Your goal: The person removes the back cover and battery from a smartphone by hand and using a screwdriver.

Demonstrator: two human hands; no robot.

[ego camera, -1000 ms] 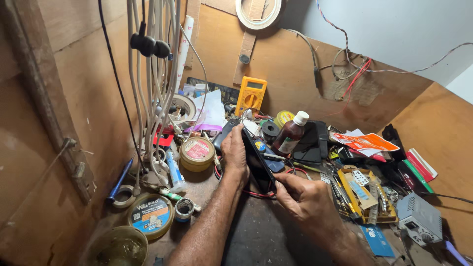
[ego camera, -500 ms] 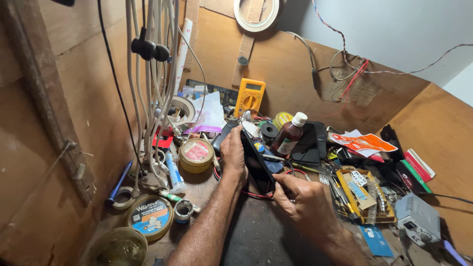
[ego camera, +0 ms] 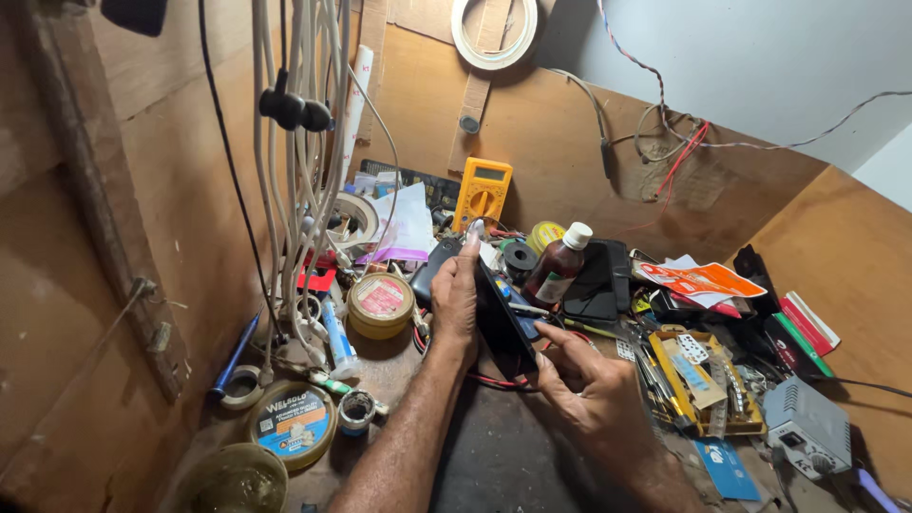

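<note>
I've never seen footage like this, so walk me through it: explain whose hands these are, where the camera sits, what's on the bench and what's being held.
The single view comes from a camera worn on a person's head, looking down at their own bare hands. The left hand holds a dark phone tilted on edge; the right hand touches its lower end. Around them on the cluttered wooden bench lie a yellow multimeter, a brown bottle with a white cap, a round tin and hanging white cables.

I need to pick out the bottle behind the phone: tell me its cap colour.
White cap on a brown bottle, clearest in the head view.
</note>
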